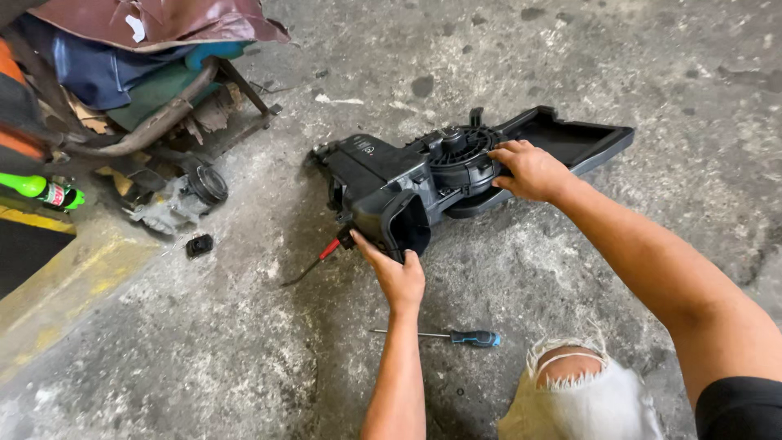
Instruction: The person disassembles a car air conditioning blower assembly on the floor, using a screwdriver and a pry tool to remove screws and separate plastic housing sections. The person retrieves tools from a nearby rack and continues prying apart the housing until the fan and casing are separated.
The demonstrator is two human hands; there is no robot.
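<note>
Black moulded-plastic blower housing (391, 191), with a round ribbed fan motor (463, 151) set in its top and a flat open tray section (570, 138) reaching to the far right, lies on the bare concrete floor (570, 49) in the middle of the scene. It looks whole as far as can be seen: the motor sits in its seat and the shell halves appear joined, so any opening up seems not yet done. The left hand (397, 273) is clamped on the near edge of the rectangular duct mouth (405, 224), fingers curled onto its rim. The right hand (531, 169) is pressed on the rim of the motor, fingers bent over it, holding no tool. A red-tipped wire (322, 254) trails from the housing's near left corner. A screwdriver with a blue-and-black handle (456, 336) lies untouched on the floor, near the person's knee in torn pale jeans (582, 391).

The floor is grey, stained and dusty. At the far left stand a rusty metal frame (163, 114) piled with worn cushions, a grey metal compressor-like part (183, 200), a green bottle (37, 189) and a yellow-painted kerb (73, 269).
</note>
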